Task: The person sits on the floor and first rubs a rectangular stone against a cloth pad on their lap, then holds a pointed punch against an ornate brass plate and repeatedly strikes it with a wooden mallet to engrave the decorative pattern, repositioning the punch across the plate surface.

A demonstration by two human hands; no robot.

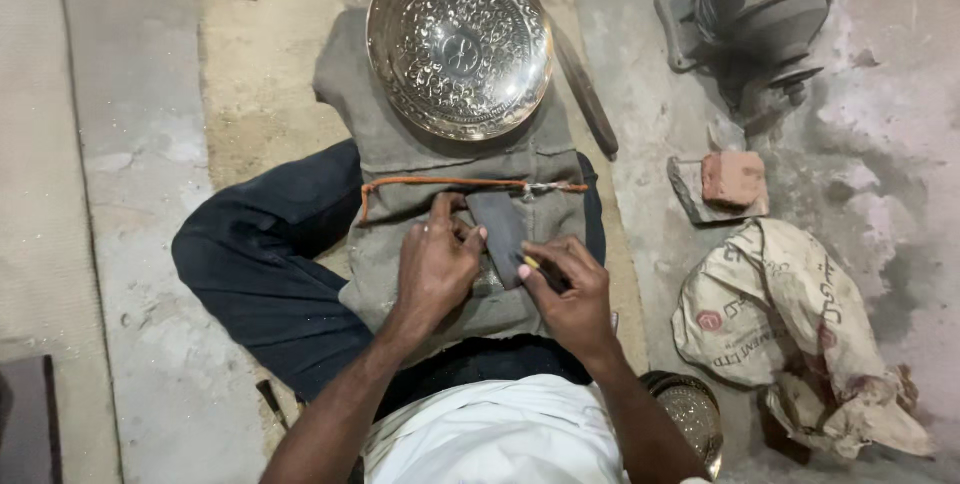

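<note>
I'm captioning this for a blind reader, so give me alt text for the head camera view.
Seen from above, a seated person's left hand steadies a dark flat stone on a grey lap cloth, while the right hand holds a small tool against it. An engraved metal bowl rests beyond.

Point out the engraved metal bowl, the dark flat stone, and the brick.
engraved metal bowl point(459, 41), head view, centre of its inside.
dark flat stone point(500, 224), head view, its upper face.
brick point(733, 178), head view, its top.
</note>
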